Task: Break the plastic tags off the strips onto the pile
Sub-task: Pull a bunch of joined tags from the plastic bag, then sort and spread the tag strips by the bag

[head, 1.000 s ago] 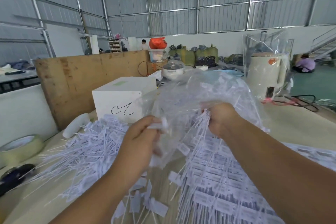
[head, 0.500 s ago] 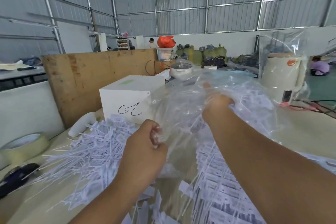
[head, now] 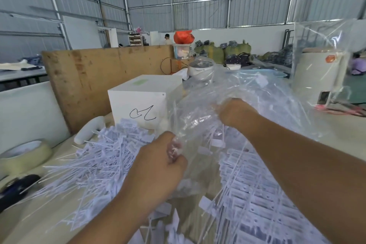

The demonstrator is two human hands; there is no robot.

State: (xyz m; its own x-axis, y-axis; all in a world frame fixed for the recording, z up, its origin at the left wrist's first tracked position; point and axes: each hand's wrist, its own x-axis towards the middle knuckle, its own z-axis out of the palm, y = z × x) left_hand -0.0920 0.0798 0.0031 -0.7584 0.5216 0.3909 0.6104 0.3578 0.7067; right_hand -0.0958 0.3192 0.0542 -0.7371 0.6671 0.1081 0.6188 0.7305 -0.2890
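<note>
Clear plastic: big crinkled bag held up over the table, w/ white tags inside, some poking toward its lower edge.
L hand: left hand closed in a fist on a bunched bit of the bag's near edge; film shows btwn the fingers.
R hand: right hand farther back, knuckles up, behind or inside the film. Looks gripped on bag or tags, but can't tell which; fingers hidden.
Pile: loose tags heaped in a pile on the L side of the table, just in front of the white box.
Strips: unbroken strips lie in rows under the R forearm, beside the pile.
Step (my read): bag being handled or emptied; no strip being snapped right now.
Risk 1: bag tips, contents dump on both heaps, broken and unbroken tags mix. Cause: bag mouth hangs over both.
Risk 2: thin film slips or tears in the L fist.
Risk 3: R forearm hangs just over the strip rows, could sweep them off the near edge.
Nearby: tape roll at far L, well clear.
</note>
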